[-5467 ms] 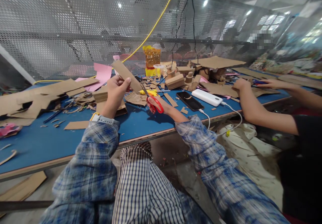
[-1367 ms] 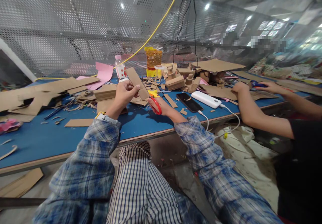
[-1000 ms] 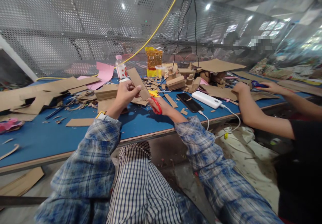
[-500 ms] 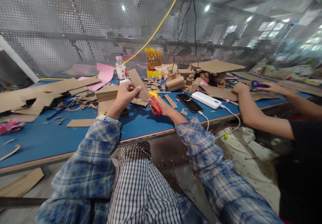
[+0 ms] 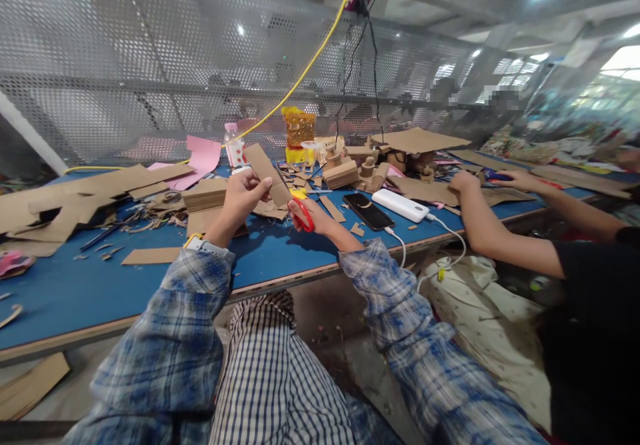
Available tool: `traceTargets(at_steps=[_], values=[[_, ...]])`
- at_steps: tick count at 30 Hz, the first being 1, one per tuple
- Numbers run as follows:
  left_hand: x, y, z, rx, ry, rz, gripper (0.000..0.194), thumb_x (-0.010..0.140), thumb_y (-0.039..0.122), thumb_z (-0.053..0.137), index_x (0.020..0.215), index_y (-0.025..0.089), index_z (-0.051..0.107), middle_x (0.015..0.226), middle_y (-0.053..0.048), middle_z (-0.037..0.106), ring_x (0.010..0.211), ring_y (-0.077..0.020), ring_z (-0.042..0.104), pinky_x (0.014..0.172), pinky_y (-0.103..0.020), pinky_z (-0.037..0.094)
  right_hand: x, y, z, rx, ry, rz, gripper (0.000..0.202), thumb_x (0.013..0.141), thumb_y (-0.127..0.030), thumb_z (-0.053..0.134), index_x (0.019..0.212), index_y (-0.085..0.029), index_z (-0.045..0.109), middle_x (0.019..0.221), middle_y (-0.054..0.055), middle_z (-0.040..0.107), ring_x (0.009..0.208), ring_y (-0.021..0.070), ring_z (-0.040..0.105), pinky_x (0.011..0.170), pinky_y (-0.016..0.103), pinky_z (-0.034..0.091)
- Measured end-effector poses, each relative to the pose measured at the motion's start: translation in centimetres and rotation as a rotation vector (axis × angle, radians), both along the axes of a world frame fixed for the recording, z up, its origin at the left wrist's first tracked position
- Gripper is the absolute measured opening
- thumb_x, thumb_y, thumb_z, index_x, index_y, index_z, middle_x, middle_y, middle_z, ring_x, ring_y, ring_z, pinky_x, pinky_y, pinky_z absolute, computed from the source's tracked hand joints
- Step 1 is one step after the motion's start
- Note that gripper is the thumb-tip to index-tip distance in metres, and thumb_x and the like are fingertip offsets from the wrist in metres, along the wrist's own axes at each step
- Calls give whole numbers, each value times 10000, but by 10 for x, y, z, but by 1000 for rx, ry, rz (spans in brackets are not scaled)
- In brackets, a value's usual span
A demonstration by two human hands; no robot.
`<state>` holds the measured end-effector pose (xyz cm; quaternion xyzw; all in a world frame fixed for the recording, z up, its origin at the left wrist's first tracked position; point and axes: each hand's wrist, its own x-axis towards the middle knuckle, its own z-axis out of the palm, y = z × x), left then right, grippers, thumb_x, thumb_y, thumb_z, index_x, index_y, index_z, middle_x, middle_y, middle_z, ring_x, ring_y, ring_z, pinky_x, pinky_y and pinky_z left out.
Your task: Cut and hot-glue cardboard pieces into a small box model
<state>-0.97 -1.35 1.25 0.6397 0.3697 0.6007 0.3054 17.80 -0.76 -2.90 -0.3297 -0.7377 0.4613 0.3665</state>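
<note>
Pinched in my left hand [image 5: 243,196] is a narrow cardboard strip [image 5: 267,173], held tilted above the blue table [image 5: 280,251]. My right hand [image 5: 314,219] grips red-handled scissors [image 5: 303,214] at the lower end of the strip. The scissor blades are hidden behind the hand and cardboard, so I cannot tell whether they touch it. Behind my left wrist lies a stack of cardboard pieces [image 5: 205,195]. A flat cardboard strip [image 5: 151,256] rests to the left of that wrist.
A black phone [image 5: 369,211] and a white power bank [image 5: 400,205] with cables lie to the right. Cardboard scraps, a bottle [image 5: 233,146] and a yellow packet [image 5: 299,135] stand toward the mesh screen. At right, a co-worker's arms [image 5: 493,228] reach over the table.
The whole view has shifted slightly, with things appearing a little further left and lower. My hands keep hold of the strip and scissors in nearly the same pose.
</note>
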Motion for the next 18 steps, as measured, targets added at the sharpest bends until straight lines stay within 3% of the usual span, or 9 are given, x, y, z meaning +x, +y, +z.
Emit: traceTargets(at_steps=[5,10,13,18], values=[[2,-1,0,-7,51,-81,463,624,546,819,757,158,605,591,12,615,503,-102,578,498,-204,484,-1,2,8,-126,292,-66,616,829,-832,488,723,-225,506,613,-20,573,553,108,560,568,239,498],[5,-2,-4,-82,202,-207,494,649,603,800,772,167,605,614,1,629,533,-118,583,507,-215,476,4,13,9,-50,526,-65,502,689,-649,776,765,-222,523,685,-38,590,625,109,570,621,242,497],[5,-2,-6,-60,241,-184,470,688,594,781,744,169,587,606,0,616,526,-115,576,511,-217,477,5,17,7,-3,505,-74,477,644,-555,838,779,-218,528,686,-49,573,631,104,550,628,242,477],[4,-4,-4,4,160,-143,489,702,607,786,791,164,598,639,-3,621,547,-116,589,513,-215,489,1,8,4,23,259,-33,542,746,-729,683,743,-218,503,648,-41,513,577,107,496,575,257,420]])
